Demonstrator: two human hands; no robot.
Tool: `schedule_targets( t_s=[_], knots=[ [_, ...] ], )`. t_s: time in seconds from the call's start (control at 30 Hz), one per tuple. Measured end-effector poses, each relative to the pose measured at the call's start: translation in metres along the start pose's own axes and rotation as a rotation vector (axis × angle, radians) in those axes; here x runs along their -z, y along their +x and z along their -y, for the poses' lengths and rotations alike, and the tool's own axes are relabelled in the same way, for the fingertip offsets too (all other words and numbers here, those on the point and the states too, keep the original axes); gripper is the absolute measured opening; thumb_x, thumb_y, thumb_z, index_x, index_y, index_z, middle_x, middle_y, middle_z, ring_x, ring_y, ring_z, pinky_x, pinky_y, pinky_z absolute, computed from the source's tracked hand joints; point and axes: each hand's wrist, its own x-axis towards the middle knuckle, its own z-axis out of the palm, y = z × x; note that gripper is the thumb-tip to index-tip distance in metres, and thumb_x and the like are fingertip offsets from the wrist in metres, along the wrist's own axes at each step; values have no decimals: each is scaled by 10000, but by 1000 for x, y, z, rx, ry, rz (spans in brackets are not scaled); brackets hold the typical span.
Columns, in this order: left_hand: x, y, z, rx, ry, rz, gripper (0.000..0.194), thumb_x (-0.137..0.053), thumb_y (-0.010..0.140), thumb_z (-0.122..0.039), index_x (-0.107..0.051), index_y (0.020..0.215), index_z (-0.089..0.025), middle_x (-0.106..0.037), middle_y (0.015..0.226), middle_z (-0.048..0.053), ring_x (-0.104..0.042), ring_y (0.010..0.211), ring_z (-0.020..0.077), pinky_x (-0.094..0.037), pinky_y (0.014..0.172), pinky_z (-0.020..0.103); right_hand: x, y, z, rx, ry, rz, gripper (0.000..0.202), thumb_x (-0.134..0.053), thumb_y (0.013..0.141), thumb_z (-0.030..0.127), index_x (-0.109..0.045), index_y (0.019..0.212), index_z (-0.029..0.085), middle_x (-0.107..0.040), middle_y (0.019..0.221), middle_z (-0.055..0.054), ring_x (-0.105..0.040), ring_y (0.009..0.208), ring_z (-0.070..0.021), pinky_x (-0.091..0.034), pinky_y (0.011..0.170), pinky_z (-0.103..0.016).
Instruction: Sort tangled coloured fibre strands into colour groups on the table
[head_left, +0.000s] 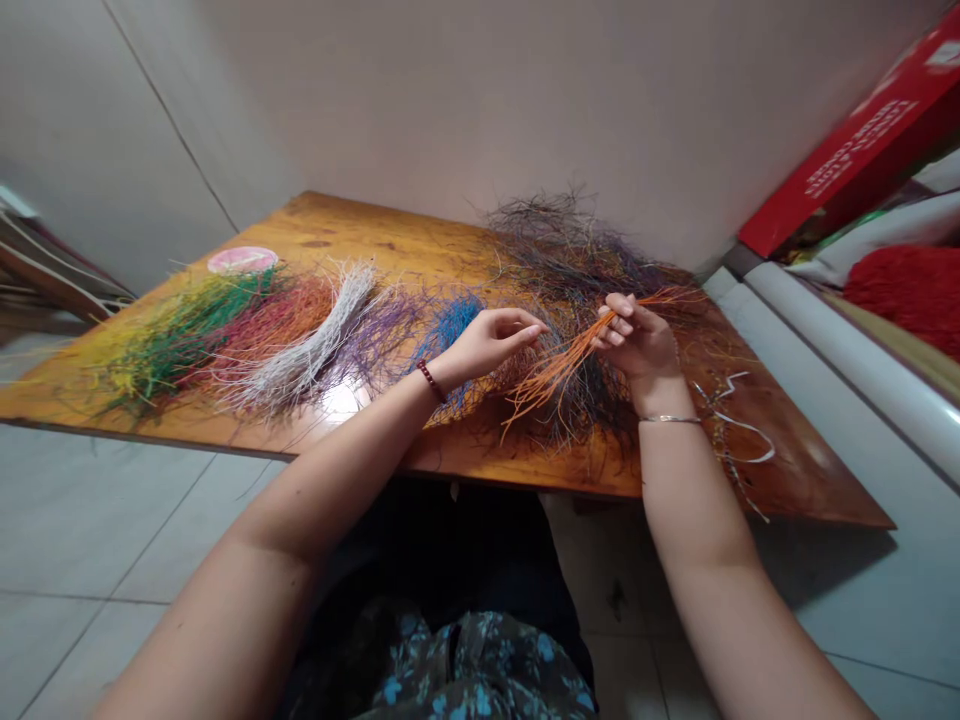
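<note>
Starting on the left, the yellow strands (90, 350) and green strands (161, 345) sprawl into each other near the table's (352, 230) front edge, so a careless sleeve or elbow could probably drag some onto the floor. The reddish strands (240, 325) butt right up against the white bundle (315, 340), and since I can't see any tie on that one, a bump might fan it out into its neighbours. Purple strands (382, 335) and blue strands (454, 320) come next, with loose ends crossing between them. The left hand (491, 342) is over the blue, fingers loosely bent toward the thumb; can't tell if it's pinching a strand. Its beaded bracelet (429, 380) sits so low that I'd worry about it snagging. The orange strands (559, 365) are up in the right hand (634, 335), gripped between fingers and thumb, with the ends splaying toward the left hand. Loosen that grip and they'd likely slide out into the dark tangle (562, 245) below and behind, which would be miserable to pick through. Far right, the white cord (754, 430) lies near that wrist, so a sweeping forearm could catch it too.
</note>
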Motion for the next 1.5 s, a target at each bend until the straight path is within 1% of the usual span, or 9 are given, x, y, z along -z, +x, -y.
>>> schedule_targets(
  t_s=[0.3,0.47,0.57,0.77,0.97,1.13,1.2,1.33,1.5],
  knots=[
    [-6,-2,2,-47,17,29,371,-660,899,-473,-724,1029,-131,-725,962,94,-658,853,155,-519,803,303,-7,-3,-1,-40,-44,86,609,-721,857,463,-254,568,199,-287,479,63,-344,368,-68,-409,436,-210],
    [-9,-4,5,-24,148,69,372,-659,900,-471,-731,1080,-154,-713,852,61,-619,716,146,-484,665,284,-9,-1,-5,-45,-58,119,624,-689,879,499,-259,542,198,-277,472,61,-321,354,-65,-417,436,-221],
    [-12,-5,6,0,176,117,396,-657,899,-477,-725,1102,-143,-715,850,62,-621,722,149,-476,656,272,-10,0,-7,-50,-62,127,650,-664,888,538,-239,531,200,-259,466,64,-306,349,-65,-427,447,-229],
    [-16,-8,0,53,136,177,477,-577,935,-533,-736,1053,-99,-736,895,93,-643,786,161,-489,710,265,-15,0,-6,-79,-108,118,690,-620,897,593,-197,526,195,-237,456,69,-274,348,-57,-422,462,-221],
    [-18,-8,-2,86,-8,142,553,-588,911,-592,-733,1088,-89,-747,1012,120,-660,890,181,-496,781,272,-21,-1,-7,-83,-162,175,662,-640,899,525,-210,525,188,-246,472,60,-303,364,-57,-389,465,-208],
    [-20,-9,-5,114,-93,137,598,-598,884,-630,-737,1075,-81,-739,1034,127,-652,909,195,-489,804,295,-23,1,-11,-103,-231,230,647,-691,841,547,-267,517,180,-297,486,49,-381,387,-60,-354,452,-205],
    [-20,-9,-8,115,-68,140,585,-604,875,-632,-737,1029,-83,-725,947,97,-626,831,170,-465,755,278,-22,3,-13,-125,-258,235,613,-688,839,551,-316,524,179,-334,499,45,-412,401,-65,-363,459,-207],
    [-21,-10,-13,107,14,142,549,-570,888,-631,-666,795,-98,-561,681,9,-461,624,102,-328,588,242,-20,6,-18,-153,-279,235,487,-702,822,531,-452,585,186,-351,484,56,-409,401,-74,-355,438,-204],
    [-22,-9,-14,93,17,121,514,-571,878,-618,-591,730,-126,-472,662,-10,-385,605,91,-271,555,236,-23,9,-20,-139,-304,221,289,-693,834,435,-613,747,171,-366,481,70,-377,410,-69,-381,434,-186]
  ],
)
